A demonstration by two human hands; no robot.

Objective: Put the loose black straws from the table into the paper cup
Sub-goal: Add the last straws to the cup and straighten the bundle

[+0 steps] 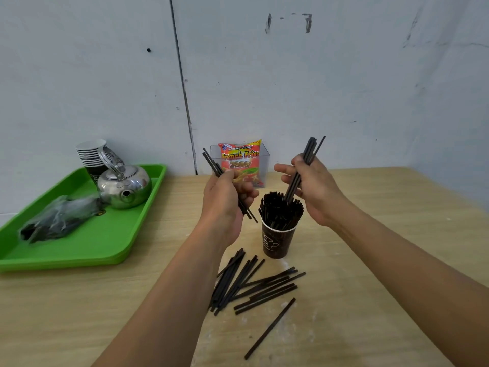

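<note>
Black loose straws (254, 284) lie scattered on the counter (370, 260) just before the paper cup (276, 241) — already crowded with straws. Left hand (227, 197) grips a bundle beside the cup; right hand (309, 186) grasps another, tips touching its rim.

Matt wood, shiny metal before me.
My table (370, 234) shows pale, matt wood grain; the black straws (238, 282) look matt plastic, the paper cup (276, 242) dull printed paper. The kettle (132, 184) is mirror-polished metal, the green tray (105, 250) smooth glossy plastic, the snack packet (239, 157) shiny.
</note>
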